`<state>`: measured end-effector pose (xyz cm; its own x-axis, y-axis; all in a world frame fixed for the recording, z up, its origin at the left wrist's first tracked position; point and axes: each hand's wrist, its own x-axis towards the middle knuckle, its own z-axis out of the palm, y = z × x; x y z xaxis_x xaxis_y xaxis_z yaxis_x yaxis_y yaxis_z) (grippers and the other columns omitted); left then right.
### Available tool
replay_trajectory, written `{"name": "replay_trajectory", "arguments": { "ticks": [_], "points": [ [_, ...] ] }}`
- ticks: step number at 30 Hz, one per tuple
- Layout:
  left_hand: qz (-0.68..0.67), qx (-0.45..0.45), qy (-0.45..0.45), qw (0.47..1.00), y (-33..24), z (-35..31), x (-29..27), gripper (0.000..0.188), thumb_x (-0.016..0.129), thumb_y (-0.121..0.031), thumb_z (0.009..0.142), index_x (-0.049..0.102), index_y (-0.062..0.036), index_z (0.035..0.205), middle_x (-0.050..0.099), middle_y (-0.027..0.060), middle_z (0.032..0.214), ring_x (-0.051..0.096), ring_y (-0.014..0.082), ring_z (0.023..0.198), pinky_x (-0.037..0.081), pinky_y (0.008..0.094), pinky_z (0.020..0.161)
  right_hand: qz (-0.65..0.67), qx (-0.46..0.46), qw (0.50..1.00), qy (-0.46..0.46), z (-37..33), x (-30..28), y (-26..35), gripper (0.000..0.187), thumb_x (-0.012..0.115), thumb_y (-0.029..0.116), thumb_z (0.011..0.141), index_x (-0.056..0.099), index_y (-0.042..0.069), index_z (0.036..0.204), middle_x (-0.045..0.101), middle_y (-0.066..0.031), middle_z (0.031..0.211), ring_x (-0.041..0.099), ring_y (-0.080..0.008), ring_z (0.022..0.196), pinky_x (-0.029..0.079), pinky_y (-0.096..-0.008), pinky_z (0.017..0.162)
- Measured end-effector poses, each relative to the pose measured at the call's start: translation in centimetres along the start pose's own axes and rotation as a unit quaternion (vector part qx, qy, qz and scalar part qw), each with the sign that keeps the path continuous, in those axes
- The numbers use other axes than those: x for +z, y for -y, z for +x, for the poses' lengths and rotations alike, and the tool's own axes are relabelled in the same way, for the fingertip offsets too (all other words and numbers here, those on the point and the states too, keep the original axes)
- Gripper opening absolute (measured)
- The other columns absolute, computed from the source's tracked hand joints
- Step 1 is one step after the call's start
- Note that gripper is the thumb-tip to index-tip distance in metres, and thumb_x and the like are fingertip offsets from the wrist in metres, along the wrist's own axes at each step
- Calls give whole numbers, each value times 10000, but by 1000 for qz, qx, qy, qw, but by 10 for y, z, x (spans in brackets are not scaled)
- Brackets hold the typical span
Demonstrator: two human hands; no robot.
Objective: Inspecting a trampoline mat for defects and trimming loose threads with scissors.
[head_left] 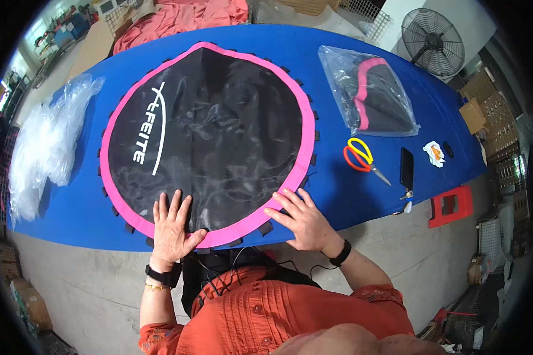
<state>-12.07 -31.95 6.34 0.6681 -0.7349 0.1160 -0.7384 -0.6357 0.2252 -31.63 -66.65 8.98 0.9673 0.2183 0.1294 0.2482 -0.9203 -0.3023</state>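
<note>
A round black mesh trampoline mat (237,136) with a pink border and dark tabs around its edge lies spread on a blue-covered table (278,35). White print runs along its left part. My left hand (173,228) rests flat on the mat's near edge, fingers stretched over the black mesh and thumb on the pink border. On the near right stretch of the border lies my right hand (302,219), its fingers apart and slightly bent. Neither hand grips anything.
Clear plastic bags (53,148) are heaped at the left. To the right lie a bagged black-and-pink mat (376,94), scissors (364,160) with red and yellow handles, a phone (407,167) and a crumpled wrapper (434,154). A fan (433,42) and a red stool (452,206) stand beyond the table.
</note>
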Motion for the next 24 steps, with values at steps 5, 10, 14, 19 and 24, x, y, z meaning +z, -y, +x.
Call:
{"name": "replay_trajectory", "arguments": {
  "ticks": [5,10,14,19,24],
  "points": [
    [-7,-5,1,1000,1,-1,-1,958,719,-638,868,483,-92,1620,397,203,1712,264,516,1595,173,653,1291,3,-10,1000,-6,-1,2,-2,1004,909,269,684,523,207,1608,444,-200,1666,396,-419,1548,299,-632,1243],
    [1,-11,0,1000,3,-7,0,968,624,-739,911,496,-76,1605,419,229,1691,267,529,1589,164,639,1301,20,-18,1000,8,-3,5,-1,1106,940,258,674,445,224,1662,366,-188,1727,333,-413,1598,273,-623,1267],
    [7,-15,14,1000,3,-5,2,1012,554,-808,929,477,-75,1622,405,227,1701,255,519,1601,161,638,1302,12,-17,1000,13,-5,5,-2,1110,938,256,682,430,218,1668,352,-191,1730,328,-416,1598,266,-625,1274],
    [8,-13,14,1000,2,-2,3,1014,542,-814,932,476,-74,1622,403,229,1701,257,521,1598,164,632,1305,7,-16,1000,0,-4,7,-3,1086,928,256,681,449,216,1655,370,-188,1720,343,-411,1590,272,-624,1273],
    [9,-5,0,1000,3,-2,3,942,656,-681,915,474,-87,1623,395,217,1707,261,529,1591,169,626,1310,-4,-11,1000,-15,-4,9,-1,1052,917,256,680,479,222,1636,391,-173,1711,365,-403,1579,289,-622,1265]
  ]
}}
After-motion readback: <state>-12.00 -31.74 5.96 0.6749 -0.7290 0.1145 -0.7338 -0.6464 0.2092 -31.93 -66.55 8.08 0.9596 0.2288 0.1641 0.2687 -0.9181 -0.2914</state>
